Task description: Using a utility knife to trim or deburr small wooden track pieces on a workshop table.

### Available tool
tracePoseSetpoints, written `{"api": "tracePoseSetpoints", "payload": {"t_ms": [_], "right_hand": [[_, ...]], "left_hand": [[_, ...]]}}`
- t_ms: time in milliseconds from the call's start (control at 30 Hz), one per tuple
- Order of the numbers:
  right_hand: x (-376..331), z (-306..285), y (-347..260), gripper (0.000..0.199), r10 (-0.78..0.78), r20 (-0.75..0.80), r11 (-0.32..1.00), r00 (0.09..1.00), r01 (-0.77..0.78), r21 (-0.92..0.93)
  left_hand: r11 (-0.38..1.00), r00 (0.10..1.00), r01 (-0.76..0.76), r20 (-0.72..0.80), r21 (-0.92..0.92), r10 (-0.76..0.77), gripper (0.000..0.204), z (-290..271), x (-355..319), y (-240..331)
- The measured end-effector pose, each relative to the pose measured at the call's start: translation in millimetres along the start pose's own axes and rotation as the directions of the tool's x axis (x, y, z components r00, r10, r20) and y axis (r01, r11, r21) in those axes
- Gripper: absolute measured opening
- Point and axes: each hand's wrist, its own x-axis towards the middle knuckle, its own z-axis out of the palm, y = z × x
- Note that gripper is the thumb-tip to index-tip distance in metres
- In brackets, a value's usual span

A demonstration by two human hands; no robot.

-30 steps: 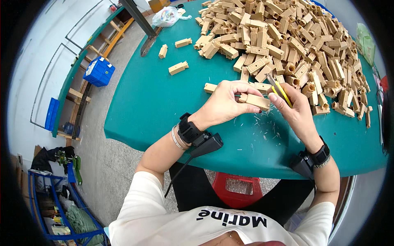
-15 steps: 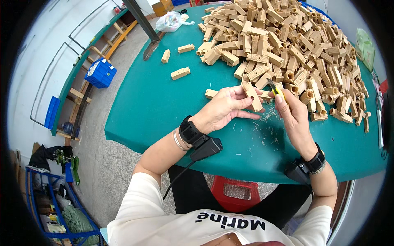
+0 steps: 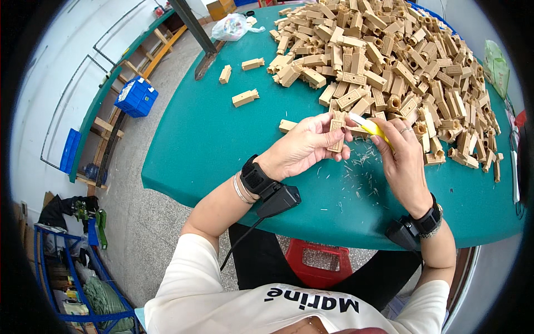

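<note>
Currently, a tan block [image 3: 337,122] is pinched between the thumb and half-bent fingers of the left hand [image 3: 308,140], above the green table [image 3: 211,150]. A yellow-handled knife [image 3: 375,129] is gripped in the curled right hand [image 3: 404,157], its tip just beside the block. Pale shavings [image 3: 357,179] are strewn below; similar blocks [image 3: 384,61] are heaped beyond.

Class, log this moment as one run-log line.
left hand: holds tan block | right hand: holds yellow knife, blade near block | green table: shavings, block pile
</note>
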Motion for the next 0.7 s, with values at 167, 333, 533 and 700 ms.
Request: {"api": "tracePoseSetpoints", "payload": {"t_ms": [167,333,533,700], "right_hand": [[-0.5,-0.5,-3.4,0.026,0.042,0.034,0.995,0.999,-0.045,0.092],[-1.2,0.7,-1.9,0.028,0.015,0.049,0.994,0.999,-0.020,0.112],[-1.7,-1.0,-2.6,0.028,0.016,0.067,0.997,0.998,-0.020,0.073],[-1.9,0.7,-1.5,0.028,0.008,0.038,0.997,0.999,-0.011,0.076]], "left_hand": [[0.998,0.997,0.061,-0.041,-0.008,-0.062,0.041,3.9,-2.2,3.5],[0.998,0.998,0.061,-0.034,-0.009,-0.062,0.043,2.0,-1.8,1.4],[0.998,0.998,0.063,-0.009,0.028,-0.063,0.045,4.1,-1.8,1.8],[0.997,0.997,0.074,-0.015,0.030,-0.073,0.044,4.0,-2.2,1.7]]}}
